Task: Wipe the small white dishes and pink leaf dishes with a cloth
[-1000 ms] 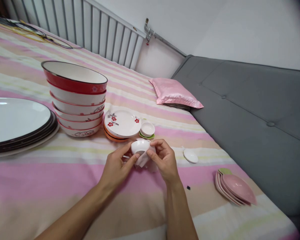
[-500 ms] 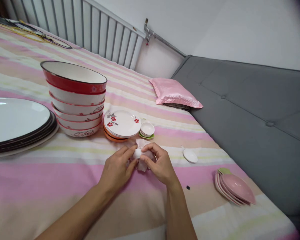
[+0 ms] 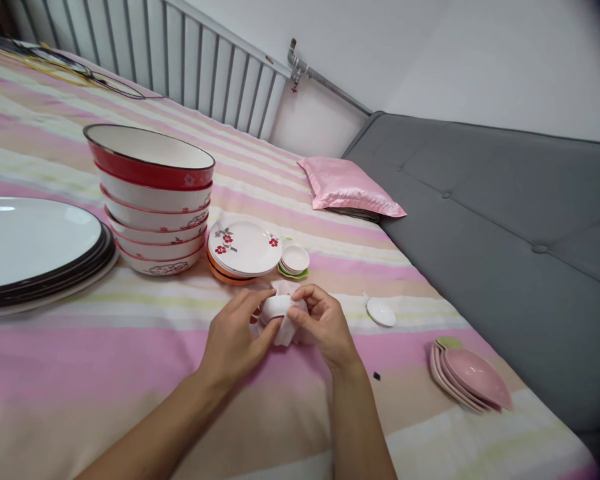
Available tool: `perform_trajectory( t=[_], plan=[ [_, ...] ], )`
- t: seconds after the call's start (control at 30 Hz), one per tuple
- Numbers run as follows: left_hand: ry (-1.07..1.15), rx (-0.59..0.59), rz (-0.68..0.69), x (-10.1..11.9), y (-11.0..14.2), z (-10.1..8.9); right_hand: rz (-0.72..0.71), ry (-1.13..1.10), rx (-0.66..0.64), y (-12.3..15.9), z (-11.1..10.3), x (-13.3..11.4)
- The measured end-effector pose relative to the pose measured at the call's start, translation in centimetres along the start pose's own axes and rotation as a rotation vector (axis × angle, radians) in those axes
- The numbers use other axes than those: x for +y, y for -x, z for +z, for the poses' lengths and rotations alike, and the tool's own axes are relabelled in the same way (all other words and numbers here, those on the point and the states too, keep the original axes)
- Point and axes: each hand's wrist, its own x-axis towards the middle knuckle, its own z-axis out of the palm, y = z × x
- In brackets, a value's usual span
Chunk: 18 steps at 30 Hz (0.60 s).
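A small white bowl (image 3: 275, 306) is held on its side between my two hands, in front of the stacked dishes. My left hand (image 3: 234, 332) is closed round its left side, thumb below and fingers above. My right hand (image 3: 326, 328) pinches a thin white tissue (image 3: 287, 333) against the bowl's right part; the tissue hangs below and sticks up behind. Just beyond are small white bowls (image 3: 295, 257) on a green leaf-shaped dish and flowered white plates (image 3: 247, 248). The fingers partly hide the bowl's rim.
Tall red-rimmed bowls (image 3: 155, 200) and dark-edged plates (image 3: 35, 243) are stacked at left. To the right lie a small white dish (image 3: 381, 312), pink leaf-shaped dishes (image 3: 475, 375) and a black scrap (image 3: 377, 376). A pink pillow (image 3: 353, 185) rests by the grey headboard (image 3: 500, 200).
The bowl has come lower and turned between my hands, with the tissue shifting over it. Its side shows more now than half a second ago. The stacked dishes stay in place.
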Motion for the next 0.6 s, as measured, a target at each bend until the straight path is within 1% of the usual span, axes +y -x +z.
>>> perform_trajectory(
  t=[0.07, 0.13, 0.23, 0.33, 0.4, 0.6],
  plan=[
    [0.037, 0.03, -0.033, 0.3, -0.1, -0.1, 0.016, -0.123, 0.055, -0.1, -0.1, -0.1],
    [0.075, 0.028, -0.085, 0.5, -0.2, -0.1, 0.024, -0.212, 0.114, -0.1, -0.1, -0.3],
    [0.199, -0.047, -0.184, 0.8, -0.2, -0.2, 0.03, -0.284, 0.146, -0.1, -0.2, -0.5],
    [0.358, -0.103, -0.253, 0.9, -0.2, -0.2, 0.026, -0.301, 0.115, -0.1, -0.1, -0.5],
    [0.412, -0.111, -0.258, 0.9, -0.2, -0.2, 0.019, -0.289, 0.098, -0.2, 0.0, -0.5],
    [0.38, -0.086, -0.242, 1.2, -0.3, -0.4, 0.0, -0.203, 0.094, -0.2, 0.0, -0.3]
  ],
)
